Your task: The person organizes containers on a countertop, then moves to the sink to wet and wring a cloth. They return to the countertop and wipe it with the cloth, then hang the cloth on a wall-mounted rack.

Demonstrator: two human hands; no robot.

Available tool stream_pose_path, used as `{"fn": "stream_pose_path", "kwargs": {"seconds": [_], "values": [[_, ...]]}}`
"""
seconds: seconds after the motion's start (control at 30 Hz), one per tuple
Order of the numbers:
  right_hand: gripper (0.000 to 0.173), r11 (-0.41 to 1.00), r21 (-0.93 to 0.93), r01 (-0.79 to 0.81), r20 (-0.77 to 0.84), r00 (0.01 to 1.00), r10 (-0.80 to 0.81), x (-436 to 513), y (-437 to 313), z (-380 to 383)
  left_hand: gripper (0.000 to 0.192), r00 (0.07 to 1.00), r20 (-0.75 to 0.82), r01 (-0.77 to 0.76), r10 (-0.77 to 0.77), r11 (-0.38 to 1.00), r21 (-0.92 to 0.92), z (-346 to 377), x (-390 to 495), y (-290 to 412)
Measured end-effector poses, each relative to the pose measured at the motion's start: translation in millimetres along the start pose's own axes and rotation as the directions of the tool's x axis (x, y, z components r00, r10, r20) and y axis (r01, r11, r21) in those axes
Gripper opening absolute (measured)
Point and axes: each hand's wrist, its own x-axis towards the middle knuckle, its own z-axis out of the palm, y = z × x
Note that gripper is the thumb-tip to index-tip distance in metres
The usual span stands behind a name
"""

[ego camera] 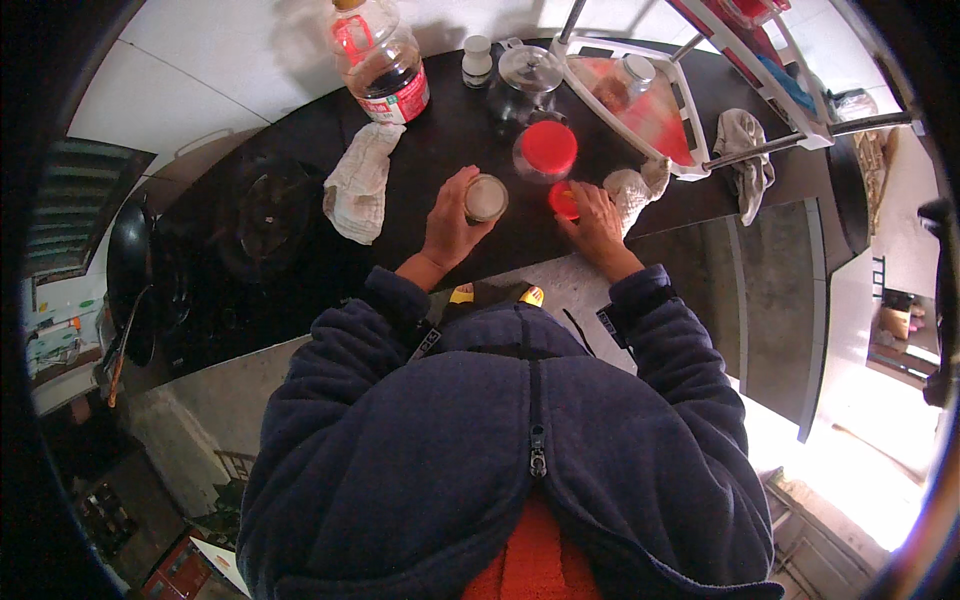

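My left hand [455, 225] is wrapped around a small round jar [486, 198] with a pale top or pale contents, near the front edge of the dark countertop [442, 150]. To its right, the fingers of my right hand [595, 225] rest on a small red lid or dish [562, 201]; whether they grip it is unclear. Just behind stands a clear jar with a red lid [549, 147]. One crumpled white cloth [634, 196] lies beside my right hand, and another white cloth [364, 184] lies left of my left hand.
A large plastic bottle of dark liquid [390, 82], a small white bottle [477, 61] and a metal kettle [525, 79] stand at the back. A white rack [694, 142] holds a glass jar [634, 75]. A grey cloth [742, 157] lies right; a black cooktop [262, 217] and wok [131, 262] are left.
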Motion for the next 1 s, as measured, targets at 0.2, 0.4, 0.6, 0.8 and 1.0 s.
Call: {"fn": "stream_pose_path", "kwargs": {"seconds": [0.2, 0.4, 0.6, 0.8, 1.0], "values": [[0.061, 0.999, 0.049, -0.007, 0.009, 1.000, 0.006, 0.3, -3.9, -8.0, 0.074, 0.997, 0.039, 0.060, -0.060, 0.998, 0.000, -2.2, 0.9, 3.1], [0.060, 0.882, 0.466, -0.064, 0.079, 0.996, 0.031, -6.8, -52.9, -35.6, 0.075, 0.933, 0.244, 0.339, -0.264, 0.873, -0.352, -8.0, -5.2, 0.5], [0.067, 0.865, 0.429, 0.260, -0.065, 0.964, -0.257, 28.3, -101.7, -46.3, 0.073, 0.969, 0.208, 0.204, -0.135, 0.912, -0.356, -5.0, -12.5, -6.1], [0.069, 0.890, 0.213, 0.403, 0.111, 0.895, -0.432, 43.7, -112.4, -40.9, 0.075, 0.966, 0.228, 0.201, -0.124, 0.913, -0.355, -3.7, -17.6, -14.8], [0.056, 0.960, 0.041, 0.276, 0.121, 0.953, -0.279, 43.9, -125.6, -39.0, 0.071, 0.984, 0.179, 0.090, -0.022, 0.918, -0.387, -0.5, -18.9, -21.5]]}}
